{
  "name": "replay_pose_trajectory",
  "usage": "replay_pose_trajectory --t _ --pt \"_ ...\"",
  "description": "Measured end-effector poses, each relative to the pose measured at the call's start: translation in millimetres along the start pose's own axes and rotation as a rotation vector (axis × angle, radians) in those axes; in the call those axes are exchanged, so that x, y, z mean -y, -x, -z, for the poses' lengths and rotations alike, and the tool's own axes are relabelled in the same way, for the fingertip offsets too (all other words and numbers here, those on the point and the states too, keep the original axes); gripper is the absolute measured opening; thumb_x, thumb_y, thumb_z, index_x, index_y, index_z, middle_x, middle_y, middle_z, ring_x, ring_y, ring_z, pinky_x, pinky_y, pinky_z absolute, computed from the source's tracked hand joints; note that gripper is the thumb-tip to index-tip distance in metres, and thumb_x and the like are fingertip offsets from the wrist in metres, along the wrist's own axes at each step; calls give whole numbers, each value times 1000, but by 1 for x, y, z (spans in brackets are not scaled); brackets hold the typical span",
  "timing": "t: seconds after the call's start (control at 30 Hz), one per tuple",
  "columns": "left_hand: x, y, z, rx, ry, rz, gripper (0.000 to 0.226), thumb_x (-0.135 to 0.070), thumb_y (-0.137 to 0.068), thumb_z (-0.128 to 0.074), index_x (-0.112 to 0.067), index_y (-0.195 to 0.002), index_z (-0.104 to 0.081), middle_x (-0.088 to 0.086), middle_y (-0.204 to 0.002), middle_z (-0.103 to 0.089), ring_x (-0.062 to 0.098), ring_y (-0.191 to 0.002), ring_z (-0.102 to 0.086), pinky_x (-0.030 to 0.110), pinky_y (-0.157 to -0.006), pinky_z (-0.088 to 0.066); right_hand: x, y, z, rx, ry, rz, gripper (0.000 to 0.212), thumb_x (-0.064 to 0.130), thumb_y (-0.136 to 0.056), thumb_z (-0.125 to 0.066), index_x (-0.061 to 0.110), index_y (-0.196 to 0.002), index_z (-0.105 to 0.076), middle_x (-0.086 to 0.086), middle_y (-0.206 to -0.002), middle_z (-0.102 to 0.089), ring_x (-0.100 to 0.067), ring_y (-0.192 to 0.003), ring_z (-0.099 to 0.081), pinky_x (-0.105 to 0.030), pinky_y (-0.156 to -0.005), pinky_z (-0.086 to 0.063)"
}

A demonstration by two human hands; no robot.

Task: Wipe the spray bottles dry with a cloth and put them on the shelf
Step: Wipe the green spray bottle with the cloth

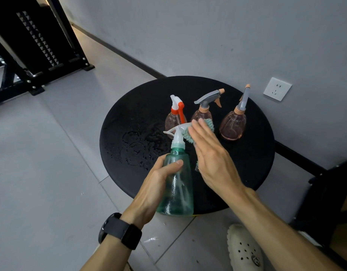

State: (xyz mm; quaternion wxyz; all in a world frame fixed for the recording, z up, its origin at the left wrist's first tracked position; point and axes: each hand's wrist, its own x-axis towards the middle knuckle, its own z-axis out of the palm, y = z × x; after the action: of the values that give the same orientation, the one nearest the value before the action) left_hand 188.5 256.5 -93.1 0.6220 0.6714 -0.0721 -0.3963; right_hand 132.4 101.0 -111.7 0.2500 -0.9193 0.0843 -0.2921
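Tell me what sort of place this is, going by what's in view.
Probably a plain indoor utility or storage room, though that is a guess. Signs: a bare grey wall with a socket, a grey tiled floor, black metal shelving nearby, and a small round black table, wet with droplets, serving as the work surface.

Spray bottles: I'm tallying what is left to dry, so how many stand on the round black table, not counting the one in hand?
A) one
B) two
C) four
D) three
D: three pinkish bottles stand on the table, while the left hand grips the green bottle.
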Motion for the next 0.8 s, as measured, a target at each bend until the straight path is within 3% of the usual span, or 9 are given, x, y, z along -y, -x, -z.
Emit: replay_pose_trajectory --t 0.17,0.3,0.4,0.57,0.8 --pt "-4 -2 3 -52 89 -14 30 -34 -86 -67 -20 -113 -65 8 -101 -74 30 -99 -70 53 -98 -52 6 6 -6 27 -31 -1 47 -5 -95 -45 -1 -141 -42 -9 -152 -36 -16 -145 -24 -26 -118 -21" --pt "-6 -3 5 -73 71 -39 44 -49 -75 -71 -24 -111 -65 1 -99 -74 24 -97 -70 52 -98 -52 10 10 -9 46 -50 0 47 -7 -95 -46 -1 -142 -42 -8 -152 -36 -14 -145 -22 -23 -118 -20" --pt "-6 -1 3 -108 -19 -69 48 -53 -75 -78 -32 -113 -58 -3 -102 -73 16 -90 -73 42 -87 -58 12 10 -9 48 -57 -4 47 -7 -95 -46 0 -142 -42 -8 -152 -36 -13 -145 -22 -23 -117 -20" --pt "-4 -1 0 -106 -127 -80 45 -43 -75 -83 -35 -110 -56 -6 -93 -74 16 -82 -75 46 -84 -60 13 5 -5 6 -38 -22 46 -2 -96 -44 0 -142 -41 -8 -152 -35 -15 -145 -24 -24 -118 -20" --pt "-5 1 -2 -130 -126 -130 29 -37 -79 -80 -35 -104 -66 -8 -89 -75 14 -80 -74 39 -78 -62 15 3 -2 -29 -58 -43 43 3 -97 -42 0 -139 -45 -8 -150 -39 -14 -143 -28 -18 -116 -20"
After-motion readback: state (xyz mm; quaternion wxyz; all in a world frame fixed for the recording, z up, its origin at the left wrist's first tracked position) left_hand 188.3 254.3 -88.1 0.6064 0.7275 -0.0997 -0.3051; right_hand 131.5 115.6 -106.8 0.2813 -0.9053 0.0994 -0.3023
